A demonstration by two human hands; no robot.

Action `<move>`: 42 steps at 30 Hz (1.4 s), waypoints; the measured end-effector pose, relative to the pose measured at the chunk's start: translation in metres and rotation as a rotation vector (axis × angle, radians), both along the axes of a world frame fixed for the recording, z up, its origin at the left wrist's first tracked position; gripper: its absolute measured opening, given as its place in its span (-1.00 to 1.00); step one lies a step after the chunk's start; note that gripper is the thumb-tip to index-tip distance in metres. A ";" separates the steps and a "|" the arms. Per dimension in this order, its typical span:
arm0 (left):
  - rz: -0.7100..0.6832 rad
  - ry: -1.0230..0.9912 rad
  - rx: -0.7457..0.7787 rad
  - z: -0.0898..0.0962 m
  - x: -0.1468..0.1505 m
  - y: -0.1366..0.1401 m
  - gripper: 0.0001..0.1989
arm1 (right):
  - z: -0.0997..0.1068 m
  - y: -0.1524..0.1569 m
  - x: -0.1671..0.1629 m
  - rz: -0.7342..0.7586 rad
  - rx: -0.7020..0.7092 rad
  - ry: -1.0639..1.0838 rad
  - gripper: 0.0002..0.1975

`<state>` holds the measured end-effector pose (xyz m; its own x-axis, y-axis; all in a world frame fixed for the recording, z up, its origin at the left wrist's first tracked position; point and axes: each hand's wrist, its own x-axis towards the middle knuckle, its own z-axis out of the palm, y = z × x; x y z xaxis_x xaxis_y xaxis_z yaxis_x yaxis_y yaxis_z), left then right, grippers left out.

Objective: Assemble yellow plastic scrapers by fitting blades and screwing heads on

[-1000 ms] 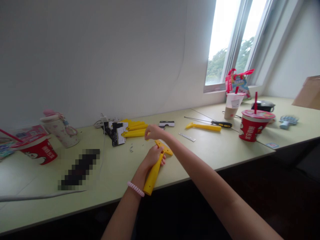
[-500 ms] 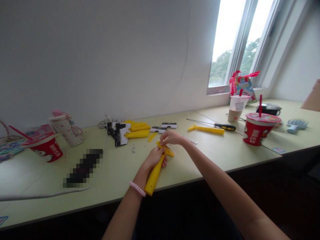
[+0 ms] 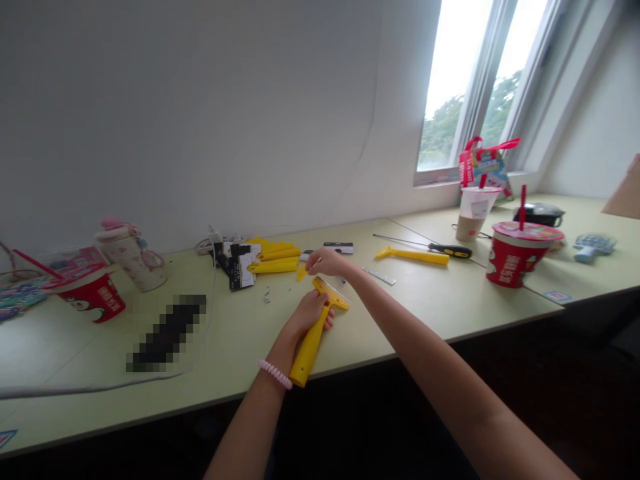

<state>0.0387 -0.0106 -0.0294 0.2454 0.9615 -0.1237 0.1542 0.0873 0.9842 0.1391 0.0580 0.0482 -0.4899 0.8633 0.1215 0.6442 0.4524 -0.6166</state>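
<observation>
My left hand (image 3: pixel 311 312) is wrapped round the neck of a yellow scraper (image 3: pixel 311 347), whose handle points toward the table's front edge. A thin blade edge shows along the scraper's head. Beyond that head, my right hand (image 3: pixel 324 261) has its fingers pinched together at the near right end of a small flat yellow plastic piece (image 3: pixel 301 273), and they partly cover it. Several small metal bits (image 3: pixel 267 295) lie to the left of the hands. To the right of my right wrist is a flat metal strip (image 3: pixel 379 276).
Yellow handles (image 3: pixel 274 266) and black-and-white packets (image 3: pixel 242 270) lie at the back. Another yellow scraper (image 3: pixel 417 257) and a screwdriver (image 3: pixel 450 251) are on the right. Red cups (image 3: pixel 520 257), a pale cup (image 3: pixel 471 217) and a bottle (image 3: pixel 131 257) stand around.
My right hand has moved left and away from the scraper's head to the small yellow piece. The scraper's head and blade edge are now uncovered. My left hand keeps its hold.
</observation>
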 end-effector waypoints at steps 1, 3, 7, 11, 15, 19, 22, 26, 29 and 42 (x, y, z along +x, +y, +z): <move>-0.004 0.003 0.004 -0.001 0.000 0.000 -0.81 | 0.002 -0.002 -0.006 0.021 0.015 -0.027 -0.81; -0.010 -0.001 -0.004 -0.001 -0.001 0.001 -0.82 | 0.007 -0.005 -0.014 0.077 0.006 -0.114 -0.80; -0.007 -0.014 -0.026 0.001 -0.001 -0.001 -0.84 | 0.013 -0.003 -0.010 0.125 -0.061 -0.247 -0.70; -0.034 -0.039 -0.022 0.002 0.000 -0.002 -0.82 | 0.008 0.004 0.011 0.169 -0.303 -0.253 -0.60; -0.058 -0.066 -0.031 0.001 -0.001 -0.002 -0.76 | -0.004 0.004 0.024 0.154 -0.415 -0.102 -0.62; -0.083 -0.094 -0.022 -0.002 -0.002 -0.001 -0.73 | -0.015 0.006 0.027 0.116 -0.568 0.078 -0.68; -0.087 -0.090 -0.030 -0.005 -0.002 0.000 -0.73 | -0.024 0.013 0.028 0.110 -0.731 0.198 -0.68; -0.077 -0.072 -0.035 -0.008 -0.003 0.003 -0.75 | -0.030 0.018 0.032 0.150 -0.804 0.263 -0.63; -0.077 -0.074 -0.035 -0.008 -0.003 0.003 -0.77 | -0.024 0.017 0.034 0.217 -0.738 0.269 -0.61; 0.089 -0.041 -0.047 0.011 -0.005 -0.026 -0.73 | -0.007 -0.002 -0.080 0.101 0.349 -0.649 -0.77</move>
